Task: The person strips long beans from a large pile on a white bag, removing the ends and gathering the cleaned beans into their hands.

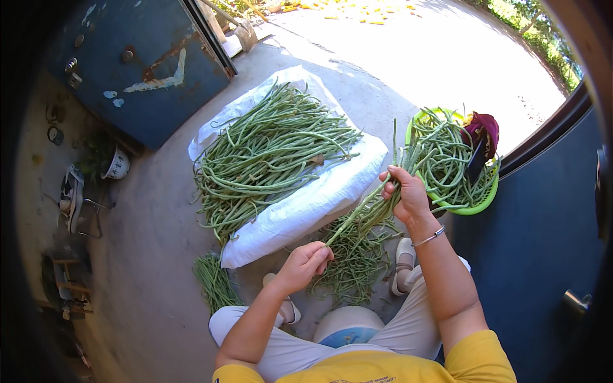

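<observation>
My right hand (406,195) is closed round a bunch of long green yardlong beans (367,214), whose upper ends stick up past the fist beside the basket. Lower down and to the left, my left hand (309,263) pinches the thin lower end of a bean from that bunch, which stretches between the two hands. Ahead lies a large heap of yardlong beans (268,153) on a white sack (345,185). Under my hands, short bean pieces (354,268) are spread on the floor between my shoes.
A bright green basket (476,207) of beans stands at the right, with a dark red cloth item (482,133) on top. A small bean bundle (216,284) lies left of my feet. Blue metal doors (143,70) flank the doorway. A white flowerpot (117,165) sits at the left.
</observation>
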The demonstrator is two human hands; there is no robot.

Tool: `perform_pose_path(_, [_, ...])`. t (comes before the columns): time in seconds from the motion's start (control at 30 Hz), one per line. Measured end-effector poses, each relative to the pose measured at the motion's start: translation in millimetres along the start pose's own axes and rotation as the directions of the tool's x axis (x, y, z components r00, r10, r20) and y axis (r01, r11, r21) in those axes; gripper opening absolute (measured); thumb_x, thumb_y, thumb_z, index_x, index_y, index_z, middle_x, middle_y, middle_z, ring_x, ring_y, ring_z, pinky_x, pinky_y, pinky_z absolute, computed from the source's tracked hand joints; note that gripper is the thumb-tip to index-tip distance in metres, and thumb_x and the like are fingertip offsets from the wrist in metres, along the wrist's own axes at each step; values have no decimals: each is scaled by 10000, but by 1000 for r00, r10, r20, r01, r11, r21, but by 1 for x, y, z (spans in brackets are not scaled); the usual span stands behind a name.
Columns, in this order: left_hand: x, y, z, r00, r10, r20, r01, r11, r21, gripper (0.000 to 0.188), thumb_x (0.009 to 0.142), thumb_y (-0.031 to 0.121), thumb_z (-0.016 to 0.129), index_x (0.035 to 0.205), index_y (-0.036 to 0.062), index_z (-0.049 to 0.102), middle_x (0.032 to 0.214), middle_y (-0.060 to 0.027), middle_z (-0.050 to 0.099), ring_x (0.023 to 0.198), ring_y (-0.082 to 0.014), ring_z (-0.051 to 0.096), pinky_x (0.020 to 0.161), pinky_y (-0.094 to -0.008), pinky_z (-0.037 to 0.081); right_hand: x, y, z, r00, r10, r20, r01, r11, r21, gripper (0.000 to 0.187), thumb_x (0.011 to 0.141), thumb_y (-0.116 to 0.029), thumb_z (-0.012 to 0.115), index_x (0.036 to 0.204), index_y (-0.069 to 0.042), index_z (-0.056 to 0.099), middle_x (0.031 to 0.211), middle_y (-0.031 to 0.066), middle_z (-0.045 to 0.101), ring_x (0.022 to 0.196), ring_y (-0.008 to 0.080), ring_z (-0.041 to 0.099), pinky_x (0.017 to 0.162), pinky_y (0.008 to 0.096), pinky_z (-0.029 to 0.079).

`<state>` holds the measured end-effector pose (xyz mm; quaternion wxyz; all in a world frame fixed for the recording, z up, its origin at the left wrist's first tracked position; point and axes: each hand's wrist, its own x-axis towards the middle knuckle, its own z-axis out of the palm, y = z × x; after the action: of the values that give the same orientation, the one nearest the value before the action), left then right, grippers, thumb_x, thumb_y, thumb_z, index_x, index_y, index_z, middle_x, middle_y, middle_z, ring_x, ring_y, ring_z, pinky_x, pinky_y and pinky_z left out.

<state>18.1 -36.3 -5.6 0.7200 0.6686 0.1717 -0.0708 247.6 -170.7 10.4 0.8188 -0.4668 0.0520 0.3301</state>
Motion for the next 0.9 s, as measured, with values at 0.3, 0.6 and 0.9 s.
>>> perform_pose_path(0.3, [-13,7,-16,991,-102,87,106,994,-39,243,931,198,415,867,26,573,611,12,523,522,-39,427,485,-175,347,11,-5,-11,994,-49,-98,57,995,87,100,844,-116,540,802,-27,525,698,80,562,510,102,465,469,252,413])
perform_pose_path(0.6, [-1,-26,-16,934,-176,-311,-47,802,-595,201,932,183,394,852,44,515,592,-23,508,466,-82,410,489,-243,402,4,7,-3,991,-126,-36,126,992,9,80,852,-103,539,831,-30,514,698,88,570,490,99,469,455,247,417])
perform_pose_path(0.9, [-8,-65,-47,854,-292,-430,-195,587,-786,143,900,201,447,864,93,534,714,-15,528,533,-118,442,555,-277,394,8,-20,-5,965,-249,-88,259,956,139,97,866,-130,559,827,-44,536,692,76,581,461,84,460,425,239,396])
